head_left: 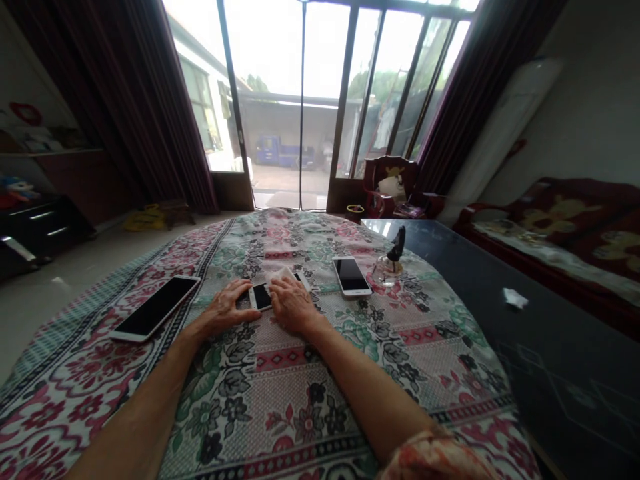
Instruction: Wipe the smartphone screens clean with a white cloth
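A white smartphone (260, 297) with a dark screen lies on the patterned tablecloth (300, 393) in front of me. My left hand (229, 303) grips its left end, thumb on the near side and fingers on the far side. On its screen my right hand (290, 303) presses a white tissue (281, 274), which sticks out beyond the fingers. The hand covers the middle of the phone. To the left lies a larger white tablet (156, 308), screen up. Another white smartphone (351, 276) lies to the right of my right hand.
A clear spray bottle (387, 268) with a black nozzle stands at the table's right side. Beyond it is a dark low table (475, 293) with a crumpled white tissue (515, 299). A wooden sofa (565, 227) is at right, a chair (393, 183) near the glass doors.
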{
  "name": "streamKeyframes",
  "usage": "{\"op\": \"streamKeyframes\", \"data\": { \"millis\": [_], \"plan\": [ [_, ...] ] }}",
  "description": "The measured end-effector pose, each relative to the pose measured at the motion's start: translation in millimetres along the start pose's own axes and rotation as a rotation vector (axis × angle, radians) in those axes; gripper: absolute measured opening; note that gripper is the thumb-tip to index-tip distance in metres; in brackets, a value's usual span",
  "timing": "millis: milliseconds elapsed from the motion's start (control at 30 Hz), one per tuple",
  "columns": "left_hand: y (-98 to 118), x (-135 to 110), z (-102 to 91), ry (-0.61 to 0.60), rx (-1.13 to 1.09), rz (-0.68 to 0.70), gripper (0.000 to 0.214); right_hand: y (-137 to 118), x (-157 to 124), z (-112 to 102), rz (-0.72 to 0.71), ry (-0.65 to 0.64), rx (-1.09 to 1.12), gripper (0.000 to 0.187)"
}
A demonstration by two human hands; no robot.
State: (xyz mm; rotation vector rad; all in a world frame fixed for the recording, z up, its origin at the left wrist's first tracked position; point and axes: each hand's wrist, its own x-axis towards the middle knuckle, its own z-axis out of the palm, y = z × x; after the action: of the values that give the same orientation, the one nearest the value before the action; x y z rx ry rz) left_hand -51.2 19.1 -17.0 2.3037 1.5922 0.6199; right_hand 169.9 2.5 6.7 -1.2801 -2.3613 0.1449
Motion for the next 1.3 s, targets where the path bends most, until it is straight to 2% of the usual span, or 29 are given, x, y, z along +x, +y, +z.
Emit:
{"op": "streamKeyframes", "data": {
  "millis": [100,200,267,433,567,633,767,967,1033,1133,1300],
  "plan": [
    [2.8,-0.1,-3.2,-0.015,-0.027,-0.005,0.077,19.2,0.9,-3.6,0.155,0.034,-0.028,0.035],
    [4.6,-0.3,-4.8,-0.009,-0.039,-0.013,0.075,26.3,-2.1,-6.9,0.251,0.059,-0.049,0.037],
    [5.0,-0.1,-4.8,0.000,-0.034,-0.015,0.075,21.6,-4.8,-7.5,0.227,0.035,-0.055,0.038],
    [3.5,0.6,-2.3,0.011,-0.008,-0.022,0.070,-7.8,-8.4,-2.5,0.040,-0.023,-0.024,0.038],
    [0.3,0.1,0.7,0.037,-0.012,-0.029,0.070,-27.5,-9.8,1.5,-0.159,-0.035,0.005,0.029],
    [-1.2,0.1,1.9,0.045,-0.019,-0.028,0.071,-31.4,-10.4,1.5,-0.206,-0.037,0.027,0.026],
    [-2.3,1.2,1.7,0.036,-0.019,0.003,0.071,-23.2,-9.4,-3.5,-0.121,0.001,0.032,0.030],
    [-0.1,1.4,-0.7,0.010,-0.026,-0.018,0.075,10.3,-6.4,-11.0,0.186,0.084,-0.050,0.032],
    [0.1,1.1,-0.8,0.019,-0.036,-0.015,0.075,16.5,-7.4,-10.1,0.250,0.096,-0.062,0.032],
    [-0.9,0.8,-0.6,0.015,-0.057,0.005,0.075,15.9,-10.3,-7.9,0.232,0.081,-0.060,0.034],
    [-5.1,0.0,1.2,0.035,-0.087,0.020,0.073,-3.7,-16.0,-7.7,0.030,0.030,-0.016,0.034]
  ]
}}
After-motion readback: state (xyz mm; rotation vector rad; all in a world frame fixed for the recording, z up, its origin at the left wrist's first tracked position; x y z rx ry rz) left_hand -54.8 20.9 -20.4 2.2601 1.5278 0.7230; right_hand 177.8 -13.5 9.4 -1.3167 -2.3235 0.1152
